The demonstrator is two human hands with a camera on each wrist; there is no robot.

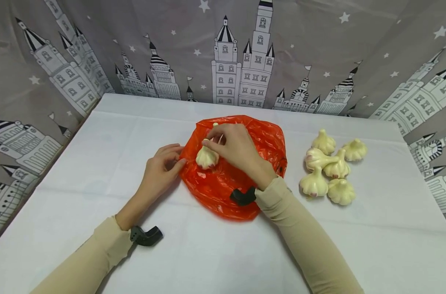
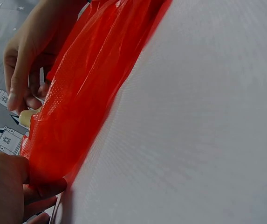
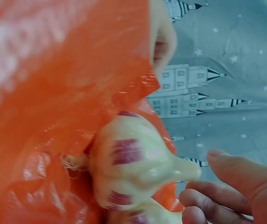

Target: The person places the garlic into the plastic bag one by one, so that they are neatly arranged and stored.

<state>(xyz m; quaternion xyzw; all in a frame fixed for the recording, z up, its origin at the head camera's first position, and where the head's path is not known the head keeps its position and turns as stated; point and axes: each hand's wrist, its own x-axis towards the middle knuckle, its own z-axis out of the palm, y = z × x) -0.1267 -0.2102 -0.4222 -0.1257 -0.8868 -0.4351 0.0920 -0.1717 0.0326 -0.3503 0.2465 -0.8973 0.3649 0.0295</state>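
Note:
A red plastic bag point(image 1: 223, 192) lies on the white table, its rim pinched at the left by my left hand point(image 1: 163, 165); the left wrist view shows thumb and fingers on either side of the plastic point(image 2: 72, 121). Inside the bag's opening a garlic bulb point(image 1: 207, 158) sits with its stem up. My right hand point(image 1: 235, 145) is over the bag, thumb and fingers apart around that stem; in the right wrist view a small gap separates the fingertips from the bulb point(image 3: 128, 158). A second bulb point(image 3: 147, 215) shows partly beside it.
Several garlic bulbs point(image 1: 314, 183) stand grouped on the table point(image 1: 384, 196) to the right of the bag. Behind the table hangs a grey cloth point(image 1: 193, 36) printed with castles and stars.

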